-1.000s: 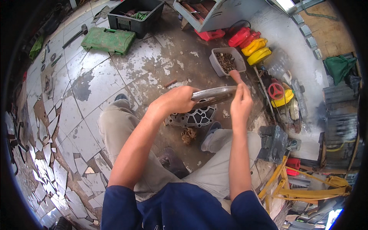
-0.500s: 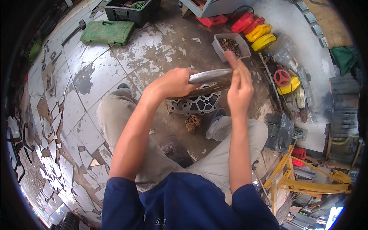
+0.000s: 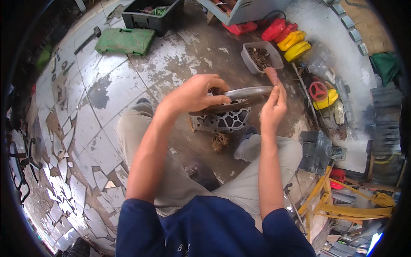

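Between my hands is a round, flat metal part (image 3: 246, 91), tilted, with a shiny rim and a darker underside. My left hand (image 3: 195, 94) is closed on its left side, thumb along the face. My right hand (image 3: 273, 103) grips the right edge, one finger reaching up beyond the rim. Beneath the part, on the floor between my legs, lies a metal casting (image 3: 224, 122) with webbed openings, partly hidden by it. A crumpled brown rag (image 3: 219, 141) lies just below the casting.
Beyond sit a tub of small metal pieces (image 3: 257, 58), red and yellow jugs (image 3: 295, 51), a green case (image 3: 124, 42) and a black crate (image 3: 152, 26). At right are a grey box (image 3: 312, 152) and yellow frame (image 3: 351, 210). Broken tiles (image 3: 60, 188) cover the left floor.
Both hands and the round part rose, then came slightly back down in view, the surroundings also shifting. My left hand's fingers have moved on the part, with its thumb now farther onto it.
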### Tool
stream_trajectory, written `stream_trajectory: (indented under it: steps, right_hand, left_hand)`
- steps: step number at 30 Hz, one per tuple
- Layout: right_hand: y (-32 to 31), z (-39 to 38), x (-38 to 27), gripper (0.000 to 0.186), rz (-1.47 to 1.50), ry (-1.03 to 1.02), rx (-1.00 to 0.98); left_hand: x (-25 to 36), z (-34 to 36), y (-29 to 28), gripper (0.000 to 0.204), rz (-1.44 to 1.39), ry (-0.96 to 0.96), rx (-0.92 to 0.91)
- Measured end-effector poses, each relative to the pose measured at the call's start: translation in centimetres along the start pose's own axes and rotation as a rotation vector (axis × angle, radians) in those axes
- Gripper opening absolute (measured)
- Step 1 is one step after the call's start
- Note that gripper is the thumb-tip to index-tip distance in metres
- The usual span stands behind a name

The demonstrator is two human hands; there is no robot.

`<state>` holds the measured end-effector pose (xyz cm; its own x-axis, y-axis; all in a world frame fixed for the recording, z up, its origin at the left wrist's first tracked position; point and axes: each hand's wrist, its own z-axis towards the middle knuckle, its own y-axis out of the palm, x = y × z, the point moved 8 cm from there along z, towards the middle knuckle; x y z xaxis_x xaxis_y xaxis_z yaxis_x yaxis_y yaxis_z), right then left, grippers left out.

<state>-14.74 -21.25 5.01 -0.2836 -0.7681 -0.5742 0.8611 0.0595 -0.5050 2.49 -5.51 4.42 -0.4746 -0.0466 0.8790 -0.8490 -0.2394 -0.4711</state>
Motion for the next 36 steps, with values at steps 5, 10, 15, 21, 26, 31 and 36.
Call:
stream_trajectory:
  steps: [5,10,15,21,26,31,36]
  right_hand:
    - [1.1,1.1,-3.0,0.033,0.091,-0.016,-0.067]
    - [0.2,0.5,0.2,0.038,0.053,0.16,-0.063]
    - [0.4,0.4,-0.1,0.038,-0.094,0.16,-0.13]
    - [1.2,-0.6,-7.0,0.028,-0.218,-0.188,-0.206]
    - [1.1,0.9,-5.1,0.025,-0.097,-0.188,-0.132]
    - [1.1,-0.1,-3.9,0.025,-0.07,-0.185,-0.082]
    - [0.9,0.3,-3.3,0.031,-0.038,-0.13,-0.05]
  left_hand:
    - [-0.9,-0.5,-0.8,0.032,-0.089,0.105,0.099]
    - [-0.9,0.1,-0.1,0.031,-0.174,0.085,0.074]
    - [-1.2,-0.2,0.0,0.032,-0.171,0.15,0.087]
    - [-0.4,0.3,0.1,0.045,-0.104,0.105,-0.016]
    - [-4.8,-1.9,1.7,0.069,0.141,-0.05,-0.115]
    - [-9.3,-3.0,2.9,0.047,0.331,-0.487,-0.369]
    - [-5.7,-2.3,1.6,0.043,0.368,-0.319,-0.217]
